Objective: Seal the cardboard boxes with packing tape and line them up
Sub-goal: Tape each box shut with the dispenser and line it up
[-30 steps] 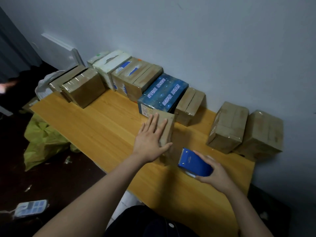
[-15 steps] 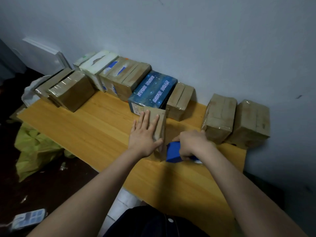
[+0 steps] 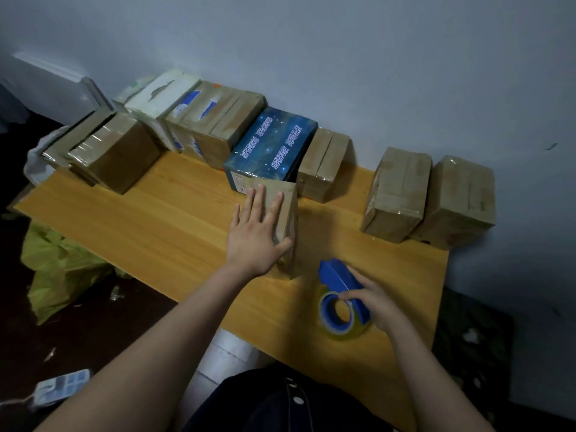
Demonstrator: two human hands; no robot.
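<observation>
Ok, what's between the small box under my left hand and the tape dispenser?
Nothing but bare wooden table lies between the small box and the tape dispenser held in the right hand, as the head view shows.

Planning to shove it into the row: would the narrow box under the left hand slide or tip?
The box stands tall and narrow, so a high push probably tips it. Pushed low, its taped faces likely slide easily.

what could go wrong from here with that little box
The small box stands on a narrow face, steadied only by the flat left hand, so it may tip if pushed unevenly. The right hand grips the tape dispenser with its nose pointing towards the left hand, so a hasty pass might catch the thumb.
</observation>
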